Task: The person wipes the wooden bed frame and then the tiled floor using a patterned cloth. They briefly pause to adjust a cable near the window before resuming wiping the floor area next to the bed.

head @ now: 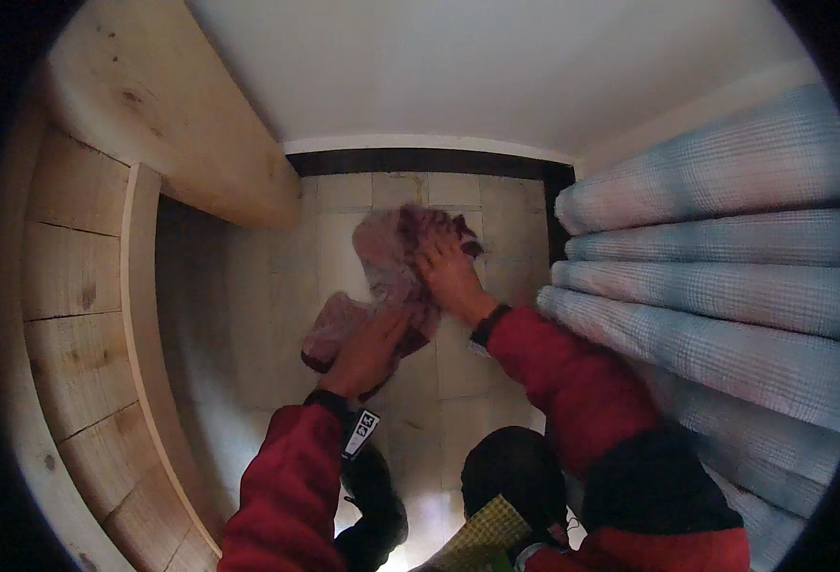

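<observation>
A crumpled reddish-purple cloth (384, 250) lies on the tiled floor (405, 415), before a wall. My left hand (370, 347) presses on its lower part, palm down. Further up, my right hand (452, 275) rests on the cloth's right side with the fingers spread. Whether the fingers grip any fabric cannot be made out. Both arms wear red sleeves with dark cuffs.
To the left stand a wooden post (184, 121) and a plank frame (84, 286) with a dark gap beneath. A plaid curtain (705, 250) hangs in folds at the right. A dark baseboard (420, 162) runs along the wall. Near my knees is a yellow checked cloth (480, 536).
</observation>
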`<move>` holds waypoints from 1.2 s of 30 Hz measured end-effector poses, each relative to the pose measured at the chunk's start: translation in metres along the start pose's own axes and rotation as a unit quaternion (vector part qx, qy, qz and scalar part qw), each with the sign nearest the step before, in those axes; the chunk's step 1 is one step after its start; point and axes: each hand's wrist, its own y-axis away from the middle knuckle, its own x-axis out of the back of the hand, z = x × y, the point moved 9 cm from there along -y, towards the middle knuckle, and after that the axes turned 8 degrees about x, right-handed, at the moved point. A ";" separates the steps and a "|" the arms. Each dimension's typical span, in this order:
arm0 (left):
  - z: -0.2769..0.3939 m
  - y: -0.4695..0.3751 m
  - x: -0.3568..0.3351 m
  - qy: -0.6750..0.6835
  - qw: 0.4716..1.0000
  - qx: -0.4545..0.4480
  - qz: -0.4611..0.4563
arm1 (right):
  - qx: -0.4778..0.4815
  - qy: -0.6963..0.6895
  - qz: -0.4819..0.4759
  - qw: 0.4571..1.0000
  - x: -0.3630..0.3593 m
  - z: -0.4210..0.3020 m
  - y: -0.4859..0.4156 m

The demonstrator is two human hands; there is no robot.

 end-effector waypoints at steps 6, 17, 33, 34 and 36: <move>-0.001 0.005 -0.002 0.013 1.000 0.001 0.010 | -0.047 0.010 0.048 0.998 -0.016 0.053 -0.052; -0.007 0.008 -0.001 -0.007 0.996 0.082 -0.036 | 0.089 -0.124 -0.010 0.988 0.017 -0.046 0.003; 0.019 -0.014 0.001 -0.075 0.994 0.053 0.059 | -0.185 0.058 0.078 0.978 0.023 0.112 0.050; 0.030 -0.022 -0.013 -0.091 0.995 0.043 0.028 | -0.179 0.054 0.091 0.978 0.024 0.123 0.060; 0.058 -0.033 -0.023 -0.044 0.996 0.022 0.076 | -0.251 0.043 0.012 0.967 0.011 0.147 0.082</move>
